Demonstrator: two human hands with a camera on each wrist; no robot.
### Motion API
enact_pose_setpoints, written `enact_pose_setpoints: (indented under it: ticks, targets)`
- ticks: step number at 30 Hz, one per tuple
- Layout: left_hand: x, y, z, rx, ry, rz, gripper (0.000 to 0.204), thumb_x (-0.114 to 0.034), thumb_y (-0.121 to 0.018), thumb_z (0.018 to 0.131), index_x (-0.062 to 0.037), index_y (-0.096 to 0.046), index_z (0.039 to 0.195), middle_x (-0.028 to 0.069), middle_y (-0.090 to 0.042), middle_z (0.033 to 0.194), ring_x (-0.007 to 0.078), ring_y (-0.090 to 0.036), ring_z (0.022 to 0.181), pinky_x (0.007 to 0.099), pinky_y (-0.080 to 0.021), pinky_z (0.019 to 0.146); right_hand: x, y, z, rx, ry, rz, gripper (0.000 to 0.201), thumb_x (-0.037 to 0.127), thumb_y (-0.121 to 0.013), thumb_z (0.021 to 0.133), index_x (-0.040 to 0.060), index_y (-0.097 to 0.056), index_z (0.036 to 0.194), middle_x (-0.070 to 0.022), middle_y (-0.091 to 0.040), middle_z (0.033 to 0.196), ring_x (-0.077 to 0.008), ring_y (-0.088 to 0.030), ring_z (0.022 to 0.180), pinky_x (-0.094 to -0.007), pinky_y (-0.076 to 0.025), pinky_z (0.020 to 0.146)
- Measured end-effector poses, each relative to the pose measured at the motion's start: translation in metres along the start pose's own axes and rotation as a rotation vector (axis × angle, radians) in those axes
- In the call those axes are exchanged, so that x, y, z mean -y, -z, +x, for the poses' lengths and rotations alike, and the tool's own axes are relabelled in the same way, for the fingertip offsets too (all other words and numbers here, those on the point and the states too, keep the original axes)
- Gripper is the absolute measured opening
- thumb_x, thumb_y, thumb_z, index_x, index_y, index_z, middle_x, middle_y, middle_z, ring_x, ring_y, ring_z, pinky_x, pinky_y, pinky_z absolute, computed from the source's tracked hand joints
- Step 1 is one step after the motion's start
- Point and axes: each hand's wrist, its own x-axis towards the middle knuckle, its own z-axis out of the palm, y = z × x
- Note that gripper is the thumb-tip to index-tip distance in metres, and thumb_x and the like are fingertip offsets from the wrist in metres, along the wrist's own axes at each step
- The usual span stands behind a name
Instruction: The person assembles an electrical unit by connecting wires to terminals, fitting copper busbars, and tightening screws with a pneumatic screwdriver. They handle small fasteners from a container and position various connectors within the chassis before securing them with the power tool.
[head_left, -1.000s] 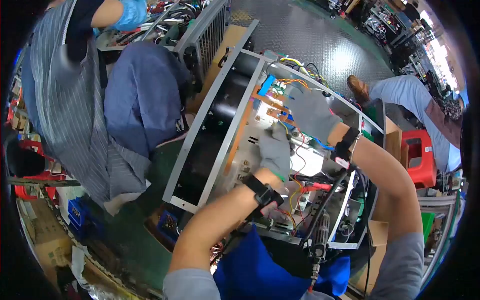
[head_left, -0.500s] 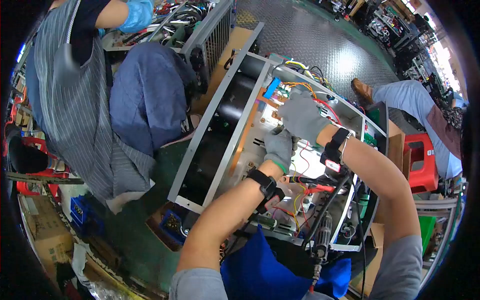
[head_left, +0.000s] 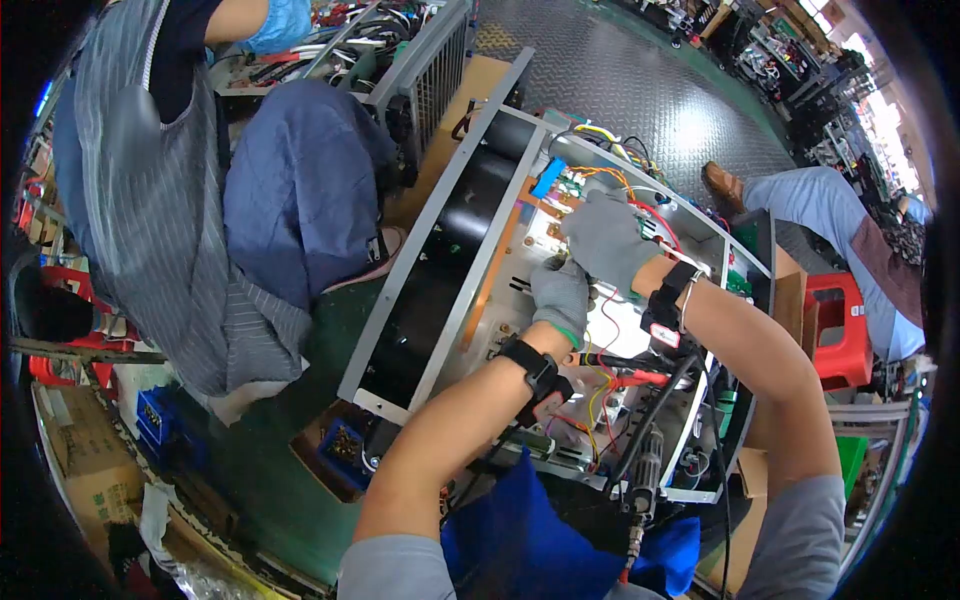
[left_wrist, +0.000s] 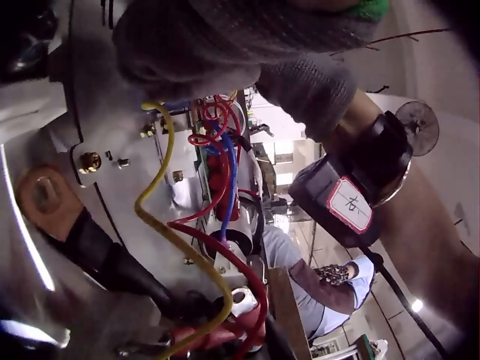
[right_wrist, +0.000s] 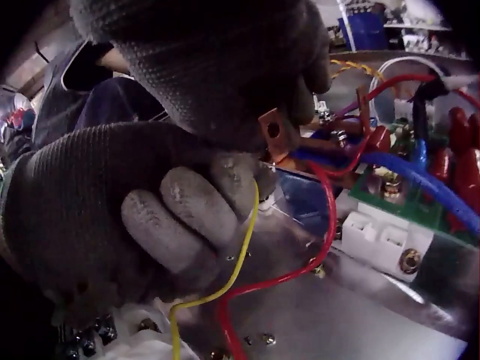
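An open metal chassis (head_left: 440,290) lies before me, with copper bars, circuit boards and coloured wires inside. My grey-gloved left hand (head_left: 560,293) is curled into a fist at the middle of the chassis, and a yellow wire (right_wrist: 238,262) runs out from its fingers (right_wrist: 184,217). My grey-gloved right hand (head_left: 603,240) sits right above it, touching it, with fingers bent over a small copper terminal (right_wrist: 274,132) that has a hole. A red wire (right_wrist: 326,225) loops down from that terminal. What lies inside either palm is hidden.
A person in a striped apron (head_left: 140,200) sits at the left, close to the chassis. Another person's leg and shoe (head_left: 722,180) are at the far right by a red stool (head_left: 835,315). A power tool (head_left: 640,480) hangs at the chassis's near end. A cardboard box (head_left: 70,440) is lower left.
My right hand has drawn in toward my left hand, and the two now touch over the same spot. Over the last half second they have hardly moved.
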Motion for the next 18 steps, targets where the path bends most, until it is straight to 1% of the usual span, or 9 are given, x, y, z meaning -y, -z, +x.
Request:
enact_pose_setpoints:
  ticks: [2, 5, 9, 11, 14, 17, 18]
  targets:
    - [0.001, 0.000, 0.000, 0.017, -0.014, -0.013, 0.021, -0.024, -0.052, 0.095, -0.0107, -0.057, 0.079, 0.0022, -0.056, 0.060, 0.0111, -0.048, 0.041, 0.0243, -0.034, 0.035, -0.003, 0.000, -0.001, -0.027, 0.057, 0.013, 0.015, 0.018, -0.059, 0.076, 0.0109, -0.070, 0.083, -0.0074, -0.065, 0.083, -0.0258, -0.057, 0.094, -0.0396, -0.049, 0.073]
    - [0.002, 0.000, 0.002, 0.002, -0.022, -0.028, 0.020, -0.025, -0.053, 0.095, -0.0112, -0.056, 0.080, 0.0022, -0.057, 0.060, 0.0119, -0.049, 0.042, 0.0252, -0.034, 0.035, -0.002, 0.004, -0.002, -0.055, 0.117, -0.125, 0.014, 0.016, -0.059, 0.076, 0.0110, -0.070, 0.084, -0.0074, -0.065, 0.084, -0.0266, -0.055, 0.098, -0.0394, -0.047, 0.079]
    - [-0.002, -0.005, -0.002, -0.067, 0.027, -0.016, 0.021, -0.027, -0.053, 0.095, -0.0123, -0.056, 0.081, 0.0012, -0.056, 0.061, 0.0118, -0.048, 0.043, 0.0261, -0.035, 0.036, -0.002, 0.014, 0.004, 0.119, 0.073, -0.035, 0.013, 0.017, -0.059, 0.077, 0.0118, -0.069, 0.083, -0.0076, -0.065, 0.087, -0.0271, -0.054, 0.101, -0.0435, -0.042, 0.084]
    - [0.004, -0.001, 0.006, -0.030, 0.027, -0.027, 0.022, -0.029, -0.052, 0.095, -0.0128, -0.056, 0.081, 0.0008, -0.056, 0.061, 0.0115, -0.047, 0.042, 0.0260, -0.035, 0.036, 0.000, 0.016, 0.008, 0.193, 0.029, -0.033, 0.012, 0.017, -0.060, 0.078, 0.0126, -0.069, 0.083, -0.0075, -0.065, 0.088, -0.0263, -0.054, 0.101, -0.0456, -0.039, 0.087]
    - [0.007, 0.002, 0.007, 0.005, 0.011, -0.036, 0.023, -0.031, -0.052, 0.095, -0.0132, -0.056, 0.081, 0.0005, -0.055, 0.060, 0.0109, -0.046, 0.042, 0.0254, -0.034, 0.037, 0.010, 0.027, 0.008, 0.234, 0.057, -0.233, 0.018, 0.016, -0.062, 0.080, 0.0149, -0.073, 0.095, -0.0045, -0.068, 0.088, -0.0228, -0.062, 0.096, -0.0467, -0.035, 0.088]
    - [0.013, 0.006, 0.017, 0.037, 0.012, -0.044, 0.022, -0.030, -0.052, 0.095, -0.0134, -0.056, 0.081, 0.0004, -0.054, 0.060, 0.0106, -0.045, 0.043, 0.0251, -0.034, 0.037, 0.012, 0.025, 0.011, 0.244, 0.054, -0.260, 0.018, 0.016, -0.062, 0.081, 0.0139, -0.072, 0.096, -0.0039, -0.068, 0.093, -0.0226, -0.059, 0.100, -0.0471, -0.034, 0.089]
    - [0.009, 0.006, 0.015, 0.050, 0.016, -0.044, 0.022, -0.030, -0.053, 0.095, -0.0134, -0.056, 0.081, 0.0004, -0.054, 0.059, 0.0105, -0.045, 0.043, 0.0250, -0.034, 0.037, 0.013, 0.024, 0.010, 0.203, 0.064, -0.269, 0.019, 0.016, -0.062, 0.081, 0.0136, -0.072, 0.096, -0.0042, -0.067, 0.095, -0.0228, -0.058, 0.101, -0.0469, -0.034, 0.089]
